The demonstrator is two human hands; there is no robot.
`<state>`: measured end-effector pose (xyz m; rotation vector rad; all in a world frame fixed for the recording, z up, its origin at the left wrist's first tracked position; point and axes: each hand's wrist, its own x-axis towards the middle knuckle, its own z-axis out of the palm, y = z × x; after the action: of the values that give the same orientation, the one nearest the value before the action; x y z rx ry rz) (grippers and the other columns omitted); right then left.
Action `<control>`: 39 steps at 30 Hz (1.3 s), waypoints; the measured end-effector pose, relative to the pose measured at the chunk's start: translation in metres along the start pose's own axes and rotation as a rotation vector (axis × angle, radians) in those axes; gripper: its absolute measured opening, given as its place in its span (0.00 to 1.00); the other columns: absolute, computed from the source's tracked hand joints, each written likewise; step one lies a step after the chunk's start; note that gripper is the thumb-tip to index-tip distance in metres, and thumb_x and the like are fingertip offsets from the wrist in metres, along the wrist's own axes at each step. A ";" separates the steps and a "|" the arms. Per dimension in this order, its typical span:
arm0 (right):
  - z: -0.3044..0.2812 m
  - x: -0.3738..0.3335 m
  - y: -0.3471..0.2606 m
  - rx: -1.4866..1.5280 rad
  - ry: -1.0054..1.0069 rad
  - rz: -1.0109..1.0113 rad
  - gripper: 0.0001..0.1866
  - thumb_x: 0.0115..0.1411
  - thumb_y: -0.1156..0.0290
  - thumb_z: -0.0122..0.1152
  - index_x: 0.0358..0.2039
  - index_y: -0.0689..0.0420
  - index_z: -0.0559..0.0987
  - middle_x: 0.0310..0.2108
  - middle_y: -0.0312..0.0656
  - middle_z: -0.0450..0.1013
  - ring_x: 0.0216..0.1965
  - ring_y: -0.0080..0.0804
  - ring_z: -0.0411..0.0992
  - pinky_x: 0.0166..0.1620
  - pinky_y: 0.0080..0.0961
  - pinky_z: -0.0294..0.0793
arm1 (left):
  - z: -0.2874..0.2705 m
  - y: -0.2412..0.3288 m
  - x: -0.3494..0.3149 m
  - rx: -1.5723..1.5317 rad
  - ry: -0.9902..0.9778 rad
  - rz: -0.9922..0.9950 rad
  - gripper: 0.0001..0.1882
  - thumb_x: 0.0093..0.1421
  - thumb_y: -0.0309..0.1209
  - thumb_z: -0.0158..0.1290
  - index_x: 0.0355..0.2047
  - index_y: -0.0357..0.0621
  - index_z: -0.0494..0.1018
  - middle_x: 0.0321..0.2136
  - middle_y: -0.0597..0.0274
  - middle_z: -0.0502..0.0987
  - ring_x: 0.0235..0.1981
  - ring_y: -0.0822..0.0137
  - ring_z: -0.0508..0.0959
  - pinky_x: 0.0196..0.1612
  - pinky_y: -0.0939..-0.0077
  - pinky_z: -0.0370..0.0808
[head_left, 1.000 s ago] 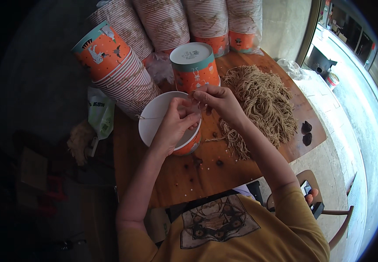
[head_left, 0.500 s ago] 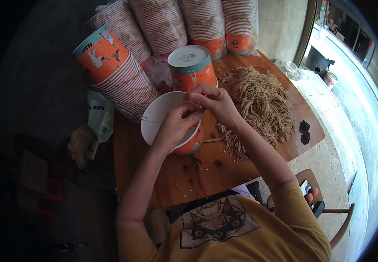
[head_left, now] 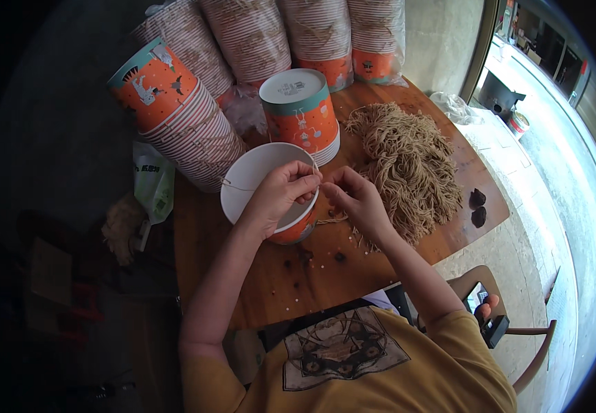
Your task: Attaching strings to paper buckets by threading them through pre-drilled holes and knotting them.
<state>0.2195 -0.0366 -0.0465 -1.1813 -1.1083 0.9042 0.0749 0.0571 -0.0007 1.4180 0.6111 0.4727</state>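
Note:
An orange paper bucket point(head_left: 296, 231) with a white inside stands upright on the wooden table in front of me. A thin tan cord point(head_left: 241, 188) passes through the left of its rim and runs across the opening. My left hand point(head_left: 278, 197) reaches over the bucket, thumb and fingers pinched on cord at the right of the rim. Just outside that rim, my right hand point(head_left: 358, 201) has its thumb and forefinger pressed together near the left fingertips. What lies in its pinch is too small to make out. A loose cord end point(head_left: 332, 221) rests beside the bucket.
Behind stands an upside-down bucket stack point(head_left: 299, 118). A tilted bucket stack point(head_left: 191, 134) leans at left; bagged stacks point(head_left: 246, 41) line the back. A cord heap point(head_left: 411, 172) covers the table's right, near two dark pieces point(head_left: 478, 208). Another person's fingers point(head_left: 490, 305) show beside a phone point(head_left: 476, 297).
My right hand has moved down and to the right, from above the rim to outside it. The left hand stays pinched and has shifted slightly toward the rim's right side.

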 end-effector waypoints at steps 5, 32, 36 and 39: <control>0.010 -0.007 -0.013 -0.238 0.123 -0.170 0.08 0.57 0.70 0.60 0.29 0.61 0.72 0.24 0.36 0.70 0.23 0.21 0.69 0.26 0.20 0.69 | -0.003 0.004 0.002 0.000 0.000 -0.076 0.05 0.60 0.29 0.51 0.35 0.43 0.71 0.26 0.71 0.72 0.24 0.82 0.67 0.29 0.89 0.65; -0.017 0.039 -0.049 -0.919 -0.389 -0.815 0.12 0.48 0.77 0.60 0.36 0.54 0.76 0.44 0.37 0.69 0.48 0.38 0.66 0.50 0.32 0.69 | -0.003 0.003 -0.012 -0.217 0.090 -0.079 0.19 0.51 0.19 0.52 0.43 0.37 0.59 0.34 0.60 0.69 0.33 0.72 0.72 0.38 0.79 0.70; -0.016 0.038 -0.055 -0.901 -0.406 -0.774 0.08 0.48 0.76 0.60 0.31 0.56 0.76 0.45 0.36 0.68 0.48 0.39 0.65 0.51 0.32 0.69 | -0.003 0.003 -0.018 -0.234 0.095 -0.071 0.21 0.50 0.17 0.51 0.44 0.37 0.58 0.34 0.58 0.68 0.34 0.71 0.71 0.38 0.78 0.70; -0.014 0.032 -0.055 -0.859 -0.421 -0.750 0.05 0.48 0.74 0.61 0.26 0.57 0.74 0.46 0.38 0.67 0.49 0.40 0.64 0.51 0.34 0.67 | -0.003 0.007 -0.026 -0.111 0.045 -0.065 0.21 0.50 0.17 0.49 0.44 0.38 0.58 0.35 0.59 0.69 0.35 0.71 0.72 0.40 0.78 0.70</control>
<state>0.2394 -0.0192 0.0128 -1.0850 -2.2186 0.0439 0.0533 0.0439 0.0089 1.2812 0.6555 0.4808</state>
